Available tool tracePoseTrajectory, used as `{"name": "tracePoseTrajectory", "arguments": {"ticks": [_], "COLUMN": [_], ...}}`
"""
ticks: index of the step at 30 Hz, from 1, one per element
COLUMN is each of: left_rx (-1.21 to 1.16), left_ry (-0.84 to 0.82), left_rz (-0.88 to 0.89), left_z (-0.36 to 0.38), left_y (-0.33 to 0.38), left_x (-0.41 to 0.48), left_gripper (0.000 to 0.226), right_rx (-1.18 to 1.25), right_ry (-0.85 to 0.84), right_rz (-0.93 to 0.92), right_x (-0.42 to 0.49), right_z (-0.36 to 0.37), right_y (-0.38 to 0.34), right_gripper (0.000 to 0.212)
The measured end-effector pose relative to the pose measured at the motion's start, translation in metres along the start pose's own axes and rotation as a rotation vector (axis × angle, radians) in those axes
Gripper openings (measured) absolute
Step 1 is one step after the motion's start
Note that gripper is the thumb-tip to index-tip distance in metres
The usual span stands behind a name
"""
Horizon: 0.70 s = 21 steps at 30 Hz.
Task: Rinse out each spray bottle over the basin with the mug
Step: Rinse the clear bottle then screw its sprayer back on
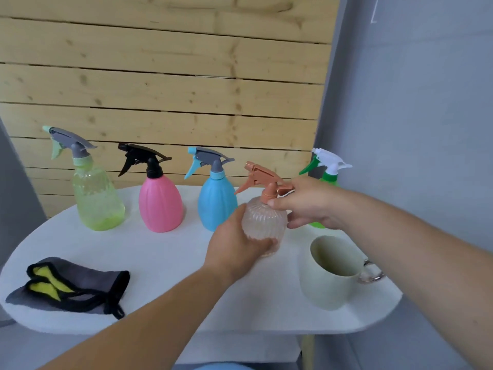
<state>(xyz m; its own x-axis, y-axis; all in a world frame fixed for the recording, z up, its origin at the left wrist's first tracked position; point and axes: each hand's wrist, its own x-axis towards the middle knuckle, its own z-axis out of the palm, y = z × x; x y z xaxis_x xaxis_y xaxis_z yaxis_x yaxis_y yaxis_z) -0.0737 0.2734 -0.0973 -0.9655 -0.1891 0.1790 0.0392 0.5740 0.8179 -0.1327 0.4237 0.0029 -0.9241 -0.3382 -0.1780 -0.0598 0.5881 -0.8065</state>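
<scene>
A clear ribbed spray bottle with an orange trigger head stands in the middle of the white table. My left hand wraps its body from the left. My right hand pinches the orange cap at the neck. A pale green mug with a clear handle stands at the right front. Behind stand a yellow-green bottle, a pink bottle and a blue bottle. A green bottle with a white head is partly hidden behind my right hand. No basin is in view.
A grey and yellow cloth lies crumpled at the left front of the white oval table. A wooden slat wall rises behind the bottles. Grey walls flank both sides.
</scene>
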Motion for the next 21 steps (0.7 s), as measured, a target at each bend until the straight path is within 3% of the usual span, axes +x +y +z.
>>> {"name": "tracePoseTrajectory", "arguments": {"ticks": [8, 10, 21], "left_rx": [-0.002, -0.006, -0.077], "left_ry": [0.048, 0.056, 0.061], "left_rz": [-0.032, -0.031, -0.081], "left_z": [0.033, 0.038, 0.046], "left_y": [0.010, 0.013, 0.018], "left_x": [0.045, 0.052, 0.061], "left_gripper": [0.078, 0.074, 0.085], "right_rx": [0.175, 0.198, 0.142], "right_ry": [0.044, 0.052, 0.173], "right_rz": [0.047, 0.039, 0.000], "right_x": [0.042, 0.047, 0.058], "right_z": [-0.022, -0.023, -0.020], "right_y": [0.018, 0.021, 0.032], "right_gripper": [0.021, 0.014, 0.028]}}
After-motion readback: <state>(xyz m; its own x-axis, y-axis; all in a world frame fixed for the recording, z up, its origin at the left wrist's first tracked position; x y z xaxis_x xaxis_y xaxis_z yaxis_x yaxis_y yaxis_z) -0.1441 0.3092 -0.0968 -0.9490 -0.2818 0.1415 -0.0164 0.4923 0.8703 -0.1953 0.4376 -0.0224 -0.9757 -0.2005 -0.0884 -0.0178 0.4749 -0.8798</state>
